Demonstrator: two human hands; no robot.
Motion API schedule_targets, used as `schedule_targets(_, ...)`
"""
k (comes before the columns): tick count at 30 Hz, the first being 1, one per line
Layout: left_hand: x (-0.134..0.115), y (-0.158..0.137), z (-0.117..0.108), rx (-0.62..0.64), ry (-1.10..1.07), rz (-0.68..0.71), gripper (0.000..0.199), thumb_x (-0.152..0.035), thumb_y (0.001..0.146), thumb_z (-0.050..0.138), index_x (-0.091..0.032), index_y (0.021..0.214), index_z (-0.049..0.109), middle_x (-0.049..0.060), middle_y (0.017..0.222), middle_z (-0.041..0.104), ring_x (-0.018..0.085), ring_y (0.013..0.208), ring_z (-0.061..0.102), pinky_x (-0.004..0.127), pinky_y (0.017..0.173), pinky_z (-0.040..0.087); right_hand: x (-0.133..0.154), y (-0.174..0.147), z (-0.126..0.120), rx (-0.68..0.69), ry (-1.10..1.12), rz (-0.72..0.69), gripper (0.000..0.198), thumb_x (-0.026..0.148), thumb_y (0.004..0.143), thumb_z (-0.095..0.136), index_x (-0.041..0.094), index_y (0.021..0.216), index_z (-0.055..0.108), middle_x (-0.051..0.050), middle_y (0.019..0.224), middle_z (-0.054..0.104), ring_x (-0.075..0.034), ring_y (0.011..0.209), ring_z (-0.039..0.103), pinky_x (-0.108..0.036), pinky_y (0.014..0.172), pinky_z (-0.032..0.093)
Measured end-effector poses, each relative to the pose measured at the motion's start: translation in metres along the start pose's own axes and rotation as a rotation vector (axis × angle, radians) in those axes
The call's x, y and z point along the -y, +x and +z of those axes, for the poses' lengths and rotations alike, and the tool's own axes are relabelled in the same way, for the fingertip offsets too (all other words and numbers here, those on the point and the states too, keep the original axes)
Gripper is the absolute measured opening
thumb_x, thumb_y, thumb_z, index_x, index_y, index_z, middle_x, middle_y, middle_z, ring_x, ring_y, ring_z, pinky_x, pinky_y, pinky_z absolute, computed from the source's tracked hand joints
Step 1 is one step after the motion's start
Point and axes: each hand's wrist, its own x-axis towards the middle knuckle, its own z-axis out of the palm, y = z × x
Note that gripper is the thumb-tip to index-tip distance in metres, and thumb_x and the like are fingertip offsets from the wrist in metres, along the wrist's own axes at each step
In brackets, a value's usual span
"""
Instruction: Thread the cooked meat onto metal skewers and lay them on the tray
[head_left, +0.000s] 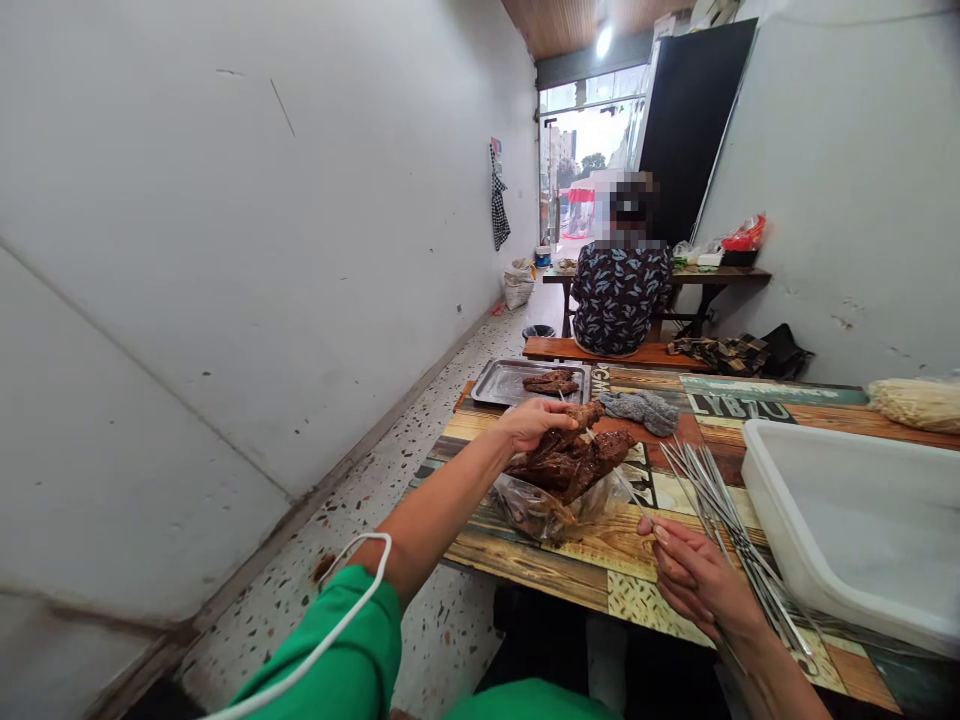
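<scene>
My left hand (534,424) pinches a piece of dark brown meat (586,412) above the pile. My right hand (694,572) grips a thin metal skewer (634,492) near the table's front edge. The skewer slants up and left to the meat at my left fingers, and its tip seems to come out beyond it. Below lies a heap of glossy brown meat pieces (574,468) in a clear plastic bag (544,515). Beside my right hand, a bundle of metal skewers (731,525) rests on the patterned table (517,560).
Behind the bag is a metal tray (491,382) with skewered meat (550,382). A grey cloth (641,412) lies near it. A white plastic tub (780,530) stands right, noodle-like pale sticks (915,403) behind it. Ahead, a person (621,295) sits on a bench (551,350), back turned.
</scene>
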Motion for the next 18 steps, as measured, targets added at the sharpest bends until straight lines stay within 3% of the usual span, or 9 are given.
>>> schedule_targets(6,0.001,0.001,0.004,-0.03,0.013,0.022,0.048,-0.014,0.044,0.084,-0.012,0.091,0.074,0.004,0.074,0.072,0.014,0.062,0.065,0.028,0.069,0.05,-0.002,0.003,0.003,-0.014,0.045,0.005,0.032,0.043,0.08,0.069,0.017,0.096,0.058,0.016,0.043,0.022,0.001,0.027,0.009,-0.011,0.026,0.017)
schedule_targets(13,0.007,0.001,0.001,-0.002,-0.005,-0.001,0.044,-0.013,0.049,0.082,-0.011,0.093,0.074,0.004,0.074,0.072,0.014,0.063,0.065,0.028,0.069,0.05,0.003,0.008,-0.001,0.091,0.148,0.083,0.029,0.038,0.076,0.073,0.018,0.091,0.058,0.016,0.042,0.022,0.001,0.025,0.005,-0.011,0.023,0.014)
schedule_targets(18,0.011,0.004,0.0,-0.032,-0.022,0.015,0.043,-0.012,0.052,0.08,-0.012,0.094,0.074,0.004,0.072,0.072,0.014,0.06,0.064,0.028,0.067,0.05,0.0,0.006,0.006,-0.017,-0.04,0.001,0.041,0.049,0.076,0.072,0.016,0.096,0.058,0.017,0.043,0.02,0.001,0.028,0.01,-0.011,0.027,0.016)
